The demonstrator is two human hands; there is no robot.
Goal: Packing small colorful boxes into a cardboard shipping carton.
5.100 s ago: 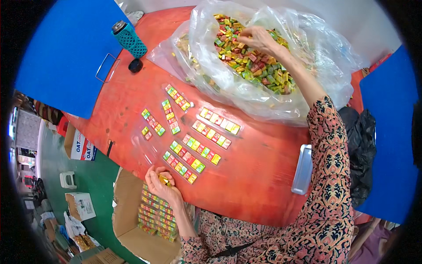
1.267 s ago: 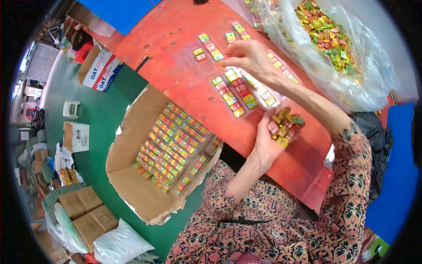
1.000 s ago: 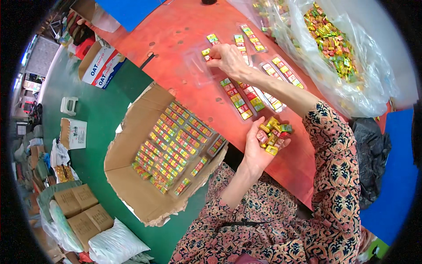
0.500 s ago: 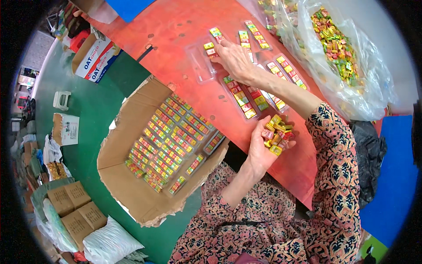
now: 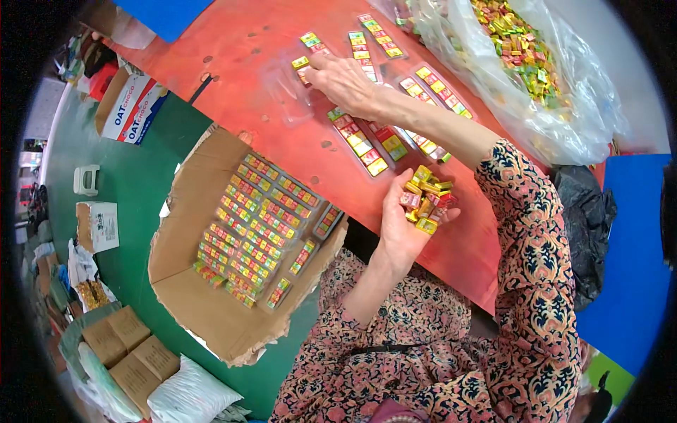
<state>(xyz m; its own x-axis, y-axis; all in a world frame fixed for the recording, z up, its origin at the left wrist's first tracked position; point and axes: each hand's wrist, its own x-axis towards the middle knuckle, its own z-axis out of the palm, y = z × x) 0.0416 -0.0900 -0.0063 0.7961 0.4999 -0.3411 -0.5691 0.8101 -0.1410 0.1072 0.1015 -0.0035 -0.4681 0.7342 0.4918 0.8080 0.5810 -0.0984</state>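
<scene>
My left hand (image 5: 403,229) is cupped palm up over the near edge of the table, holding a heap of small wrapped blocks (image 5: 427,189) in yellow, gold and red. Farther off, my right hand (image 5: 349,88) reaches over a clear plastic tray (image 5: 290,116). Its fingers are pinched at a short row of blocks (image 5: 301,63) in that tray; the fingertips are partly hidden. Close by lie several narrow trays filled with rows of the same blocks, one filled tray (image 5: 361,144) just below my right wrist and another (image 5: 381,35) beyond it.
A clear bag (image 5: 585,106) of loose blocks lies at the right of the red table (image 5: 261,63). Below the table's left edge stands an open carton (image 5: 180,240) with stacked filled trays. A black bag (image 5: 585,233) hangs at the right. Boxes (image 5: 127,363) and a white sack (image 5: 194,388) are lower left.
The whole view has shifted, with the table and its trays now farther up and left. My right hand stays at the same tray, and my left hand still cups the blocks.
</scene>
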